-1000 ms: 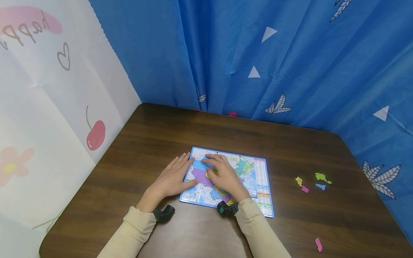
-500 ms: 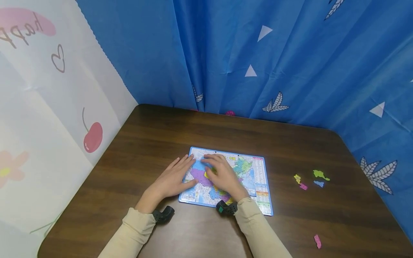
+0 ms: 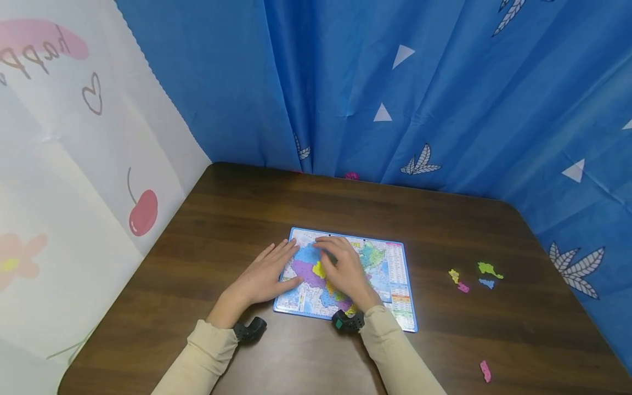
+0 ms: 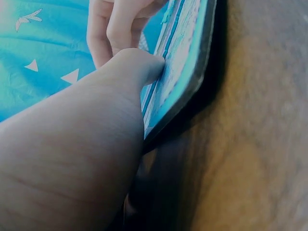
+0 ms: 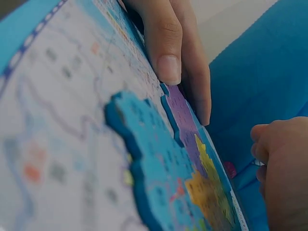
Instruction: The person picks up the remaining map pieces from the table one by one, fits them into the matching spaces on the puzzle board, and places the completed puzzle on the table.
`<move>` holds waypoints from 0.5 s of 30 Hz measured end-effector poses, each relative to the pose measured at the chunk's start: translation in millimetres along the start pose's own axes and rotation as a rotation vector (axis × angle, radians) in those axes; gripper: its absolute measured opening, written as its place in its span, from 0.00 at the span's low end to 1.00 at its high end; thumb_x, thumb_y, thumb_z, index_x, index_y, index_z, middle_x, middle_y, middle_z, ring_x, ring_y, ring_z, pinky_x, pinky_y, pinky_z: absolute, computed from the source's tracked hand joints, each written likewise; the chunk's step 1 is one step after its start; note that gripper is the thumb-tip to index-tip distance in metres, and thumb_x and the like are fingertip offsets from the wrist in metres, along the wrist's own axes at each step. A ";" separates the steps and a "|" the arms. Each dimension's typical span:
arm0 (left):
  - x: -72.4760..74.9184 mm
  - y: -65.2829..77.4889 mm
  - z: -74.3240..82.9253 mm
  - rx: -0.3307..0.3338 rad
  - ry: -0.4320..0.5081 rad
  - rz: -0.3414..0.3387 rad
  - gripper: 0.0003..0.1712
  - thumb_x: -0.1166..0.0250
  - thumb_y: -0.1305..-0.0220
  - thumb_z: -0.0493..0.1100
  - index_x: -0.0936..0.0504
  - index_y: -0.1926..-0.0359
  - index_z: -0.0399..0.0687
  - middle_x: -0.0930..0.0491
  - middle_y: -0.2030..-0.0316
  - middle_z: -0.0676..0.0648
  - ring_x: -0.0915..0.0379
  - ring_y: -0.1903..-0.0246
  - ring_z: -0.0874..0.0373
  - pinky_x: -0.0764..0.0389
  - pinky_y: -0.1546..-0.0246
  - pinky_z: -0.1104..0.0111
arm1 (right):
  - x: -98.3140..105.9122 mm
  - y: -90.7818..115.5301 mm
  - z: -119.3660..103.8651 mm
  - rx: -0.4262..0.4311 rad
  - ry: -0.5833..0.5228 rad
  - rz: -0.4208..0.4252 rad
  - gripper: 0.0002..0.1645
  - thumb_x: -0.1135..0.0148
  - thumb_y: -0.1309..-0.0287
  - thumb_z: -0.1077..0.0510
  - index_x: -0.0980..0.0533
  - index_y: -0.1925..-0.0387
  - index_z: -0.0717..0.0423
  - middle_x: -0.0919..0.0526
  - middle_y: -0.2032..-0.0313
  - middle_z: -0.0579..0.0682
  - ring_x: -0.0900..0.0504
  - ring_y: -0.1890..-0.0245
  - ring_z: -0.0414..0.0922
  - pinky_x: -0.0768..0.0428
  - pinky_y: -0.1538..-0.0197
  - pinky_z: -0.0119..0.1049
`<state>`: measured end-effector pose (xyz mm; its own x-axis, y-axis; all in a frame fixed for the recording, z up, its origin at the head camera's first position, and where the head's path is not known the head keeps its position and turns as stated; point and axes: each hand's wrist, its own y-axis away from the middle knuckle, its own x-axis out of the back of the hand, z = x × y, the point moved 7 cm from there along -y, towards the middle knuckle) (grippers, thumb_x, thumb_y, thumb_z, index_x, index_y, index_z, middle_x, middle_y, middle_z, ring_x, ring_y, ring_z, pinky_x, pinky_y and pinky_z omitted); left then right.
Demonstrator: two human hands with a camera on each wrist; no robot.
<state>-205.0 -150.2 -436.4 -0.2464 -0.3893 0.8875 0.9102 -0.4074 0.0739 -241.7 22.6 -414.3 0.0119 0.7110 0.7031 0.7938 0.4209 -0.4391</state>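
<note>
A blue-edged map puzzle board [image 3: 291, 304] lies on the table, its coloured region pieces set on a printed map. My left hand [image 3: 266, 276] rests with straight, spread fingers on the board's left edge. Its thumb touches the board beside the purple piece [image 3: 305, 270]. Over the board's middle, my right hand [image 3: 348, 271] hovers with bent fingers, thumb and forefinger apart. A yellow piece [image 3: 319, 269] shows beside the right thumb. In the right wrist view, a raised blue piece [image 5: 154, 159] lies near the purple piece and the left thumb. What sits beneath the right palm is hidden.
Loose pieces lie on the table to the right: yellow [image 3: 453, 275], pink [image 3: 463, 287], green [image 3: 487, 269] and blue [image 3: 486, 283]. Another pink piece [image 3: 485, 371] lies nearer the front. A blue curtain [image 3: 395, 109] hangs behind the table, a white one [image 3: 74, 164] at left.
My right hand has lifted and shifted slightly, showing more of the yellow piece by its thumb. The left hand stays on the board. The head view has shifted a little.
</note>
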 end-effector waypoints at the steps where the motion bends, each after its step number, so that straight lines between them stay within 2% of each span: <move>1: -0.2 0.1 -0.1 -0.001 0.001 0.000 0.48 0.42 0.30 0.67 0.43 0.19 0.48 0.50 0.18 0.46 0.60 0.18 0.49 0.58 0.19 0.51 | 1.1 0.4 0.1 0.002 -0.002 0.010 0.14 0.39 0.32 0.64 0.14 0.50 0.53 0.13 0.44 0.47 0.19 0.40 0.48 0.21 0.36 0.48; 15: -1.0 1.0 -0.7 -0.003 0.013 -0.001 0.49 0.42 0.31 0.68 0.43 0.19 0.49 0.50 0.18 0.47 0.61 0.18 0.49 0.58 0.19 0.50 | 15.9 9.5 6.3 0.030 -0.029 0.101 0.13 0.36 0.33 0.64 0.14 0.50 0.53 0.12 0.46 0.47 0.18 0.42 0.47 0.20 0.36 0.48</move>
<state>-204.0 -150.8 -437.6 -0.2513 -0.3994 0.8817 0.9089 -0.4105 0.0732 -237.8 41.4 -410.8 0.0733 0.7664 0.6381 0.7710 0.3623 -0.5237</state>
